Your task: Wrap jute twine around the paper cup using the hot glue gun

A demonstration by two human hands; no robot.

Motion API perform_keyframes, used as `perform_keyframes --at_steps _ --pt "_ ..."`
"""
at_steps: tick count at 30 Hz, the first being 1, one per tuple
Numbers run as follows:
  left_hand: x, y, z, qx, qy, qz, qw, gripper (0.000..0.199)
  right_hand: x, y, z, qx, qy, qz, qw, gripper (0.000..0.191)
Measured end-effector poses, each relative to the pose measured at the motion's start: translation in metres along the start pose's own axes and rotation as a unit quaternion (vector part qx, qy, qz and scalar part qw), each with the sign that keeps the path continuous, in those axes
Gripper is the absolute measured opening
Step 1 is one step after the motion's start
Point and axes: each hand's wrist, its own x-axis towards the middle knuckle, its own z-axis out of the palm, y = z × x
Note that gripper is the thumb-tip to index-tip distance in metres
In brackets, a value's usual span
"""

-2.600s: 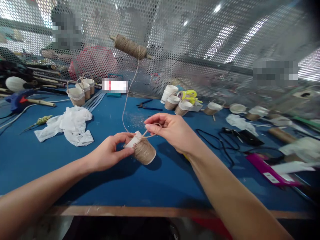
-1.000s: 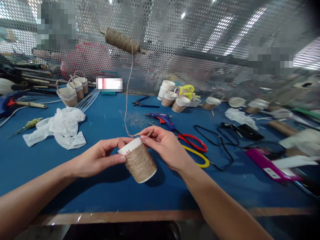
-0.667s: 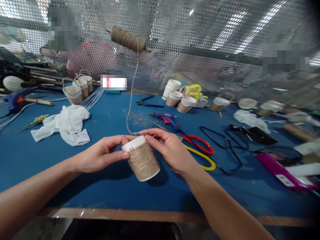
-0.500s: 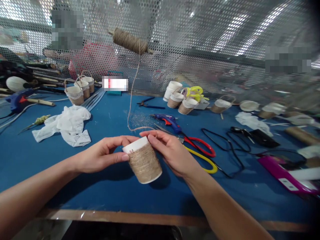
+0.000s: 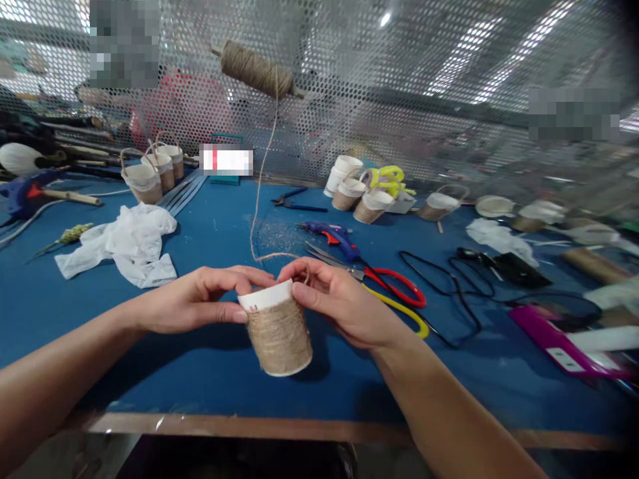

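Note:
Between my two hands is a white paper cup [image 5: 279,336], wound with brown twine over most of its wall and bare white at the rim. My left hand [image 5: 200,299] pinches the rim at its left, thumb outside. On the right side of the rim my right hand [image 5: 334,296] grips the cup, with a loop of twine at its fingers. That twine strand [image 5: 257,219] runs across the table and up to a spool of twine [image 5: 255,70] mounted on the perforated metal screen. The cup tilts slightly, its base toward me above the blue tabletop.
Scissors [image 5: 397,286] with red and yellow handles lie right of my hands, near a blue glue gun [image 5: 333,238]. Pliers [image 5: 299,203] lie farther back. White cloth [image 5: 124,243] is at left. Twine-wrapped cups [image 5: 144,183] stand behind it. A purple power strip [image 5: 554,342] lies at right.
The cup has turned more upright and moved slightly left and down, along with both hands. The twine loop by my right fingers now shows more clearly. The whole view has shifted a little.

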Motion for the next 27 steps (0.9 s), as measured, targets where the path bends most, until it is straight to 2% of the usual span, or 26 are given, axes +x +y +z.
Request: perform_keyframes --at_steps 5,12,17,21,27 --pt "0.000 -0.003 -0.006 -0.018 -0.001 0.005 1.000 0.005 0.000 -0.002 -0.003 -0.013 -0.013 -0.013 1.000 0.016" --pt "0.001 -0.001 -0.007 -0.046 -0.005 -0.020 0.999 0.005 -0.002 -0.005 -0.009 -0.072 -0.083 0.003 0.994 0.018" --pt "0.002 -0.001 -0.006 -0.041 -0.001 -0.041 0.998 0.014 -0.003 -0.007 -0.005 -0.137 -0.049 -0.005 0.989 0.019" --pt "0.004 -0.002 0.004 0.022 0.032 -0.028 0.999 0.018 -0.004 -0.007 0.003 -0.226 -0.024 -0.027 0.974 0.017" --pt "0.008 0.002 0.022 0.130 0.053 -0.075 0.987 0.018 -0.007 -0.003 0.010 -0.282 -0.010 -0.045 0.958 0.013"
